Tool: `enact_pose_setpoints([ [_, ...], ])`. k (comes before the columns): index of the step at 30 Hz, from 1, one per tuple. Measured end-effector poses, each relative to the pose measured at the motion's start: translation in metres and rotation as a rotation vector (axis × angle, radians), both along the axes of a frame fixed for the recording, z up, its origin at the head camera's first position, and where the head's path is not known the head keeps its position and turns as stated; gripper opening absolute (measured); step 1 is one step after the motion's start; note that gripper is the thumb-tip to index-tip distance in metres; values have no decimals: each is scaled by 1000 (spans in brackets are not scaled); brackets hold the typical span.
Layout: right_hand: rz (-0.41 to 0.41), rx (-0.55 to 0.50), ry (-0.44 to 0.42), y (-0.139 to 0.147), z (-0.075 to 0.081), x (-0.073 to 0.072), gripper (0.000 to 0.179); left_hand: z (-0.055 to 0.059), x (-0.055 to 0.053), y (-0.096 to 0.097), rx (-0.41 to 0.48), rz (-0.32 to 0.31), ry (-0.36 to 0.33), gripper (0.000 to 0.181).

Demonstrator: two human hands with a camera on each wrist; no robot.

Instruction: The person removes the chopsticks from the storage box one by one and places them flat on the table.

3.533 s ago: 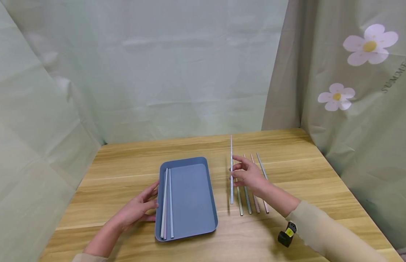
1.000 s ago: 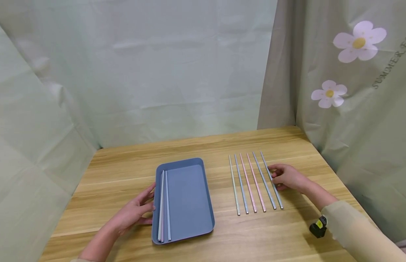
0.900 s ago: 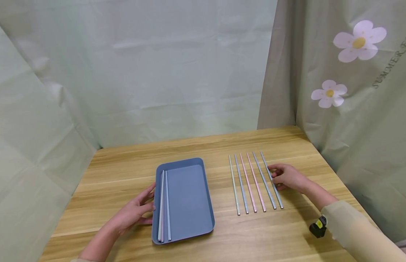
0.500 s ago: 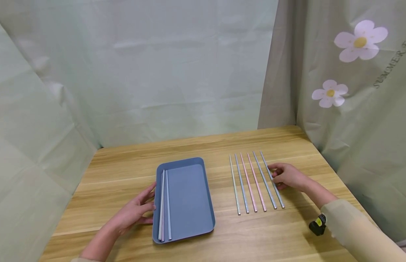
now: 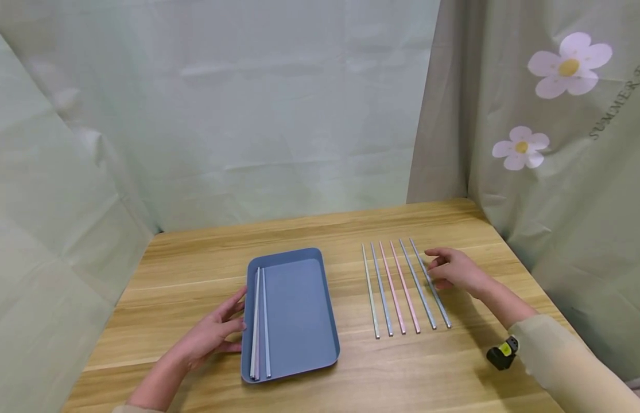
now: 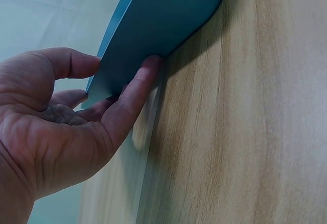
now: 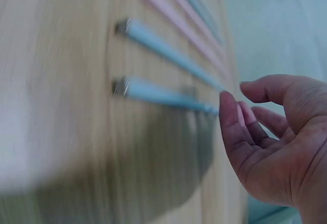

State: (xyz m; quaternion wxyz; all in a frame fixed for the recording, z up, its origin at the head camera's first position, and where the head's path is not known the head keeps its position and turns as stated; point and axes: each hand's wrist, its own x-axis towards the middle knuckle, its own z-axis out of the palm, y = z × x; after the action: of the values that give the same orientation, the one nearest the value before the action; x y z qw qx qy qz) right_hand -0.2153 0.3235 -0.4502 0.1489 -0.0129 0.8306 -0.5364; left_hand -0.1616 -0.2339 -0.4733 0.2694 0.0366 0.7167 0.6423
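Note:
My left hand (image 5: 211, 338) rests against the left side of a blue-grey tray (image 5: 304, 321), its fingers touching the outer wall (image 6: 153, 25) in the left wrist view. Several slim metallic chopsticks (image 5: 267, 338) lie lengthwise along the tray's left side. To the right of the tray, several more chopsticks stand in a spaced row: a pale green one (image 5: 371, 298), a blue one (image 5: 383, 295), two pink ones (image 5: 402, 284) and two blue ones. Just over the rightmost blue chopstick (image 5: 439, 307) is my right hand (image 5: 456, 271), fingers loosely bent and holding nothing.
A wood-grain table (image 5: 196, 264) carries everything. Pale curtains (image 5: 299, 115) hang behind it and at both sides, the right one printed with flowers (image 5: 521, 148). A small black device (image 5: 503, 353) is strapped at the right sleeve.
Earlier my right hand held a chopstick raised left of the row. Later it touched the rightmost chopstick; now it has let go and lifted slightly. The left hand stays at the tray.

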Motion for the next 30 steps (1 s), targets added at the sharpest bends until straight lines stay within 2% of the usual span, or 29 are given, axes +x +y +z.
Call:
enact_pose_setpoints([
  [7, 41, -87, 49, -41, 16, 4, 58, 0, 0, -1, 5, -2, 1, 85],
  [16, 130, -216, 37, -124, 29, 5, 50, -1, 0, 0, 13, -4, 4, 85],
  [21, 208, -311, -8, -173, 33, 8, 46, -1, 0, 1, 16, -3, 6, 85],
  [26, 284, -365, -90, -212, 27, 11, 45, -1, 0, 2, 12, 1, 6, 85],
  [30, 303, -404, -163, -240, 23, 13, 45, -1, 1, 1, 7, 12, 2, 85],
])
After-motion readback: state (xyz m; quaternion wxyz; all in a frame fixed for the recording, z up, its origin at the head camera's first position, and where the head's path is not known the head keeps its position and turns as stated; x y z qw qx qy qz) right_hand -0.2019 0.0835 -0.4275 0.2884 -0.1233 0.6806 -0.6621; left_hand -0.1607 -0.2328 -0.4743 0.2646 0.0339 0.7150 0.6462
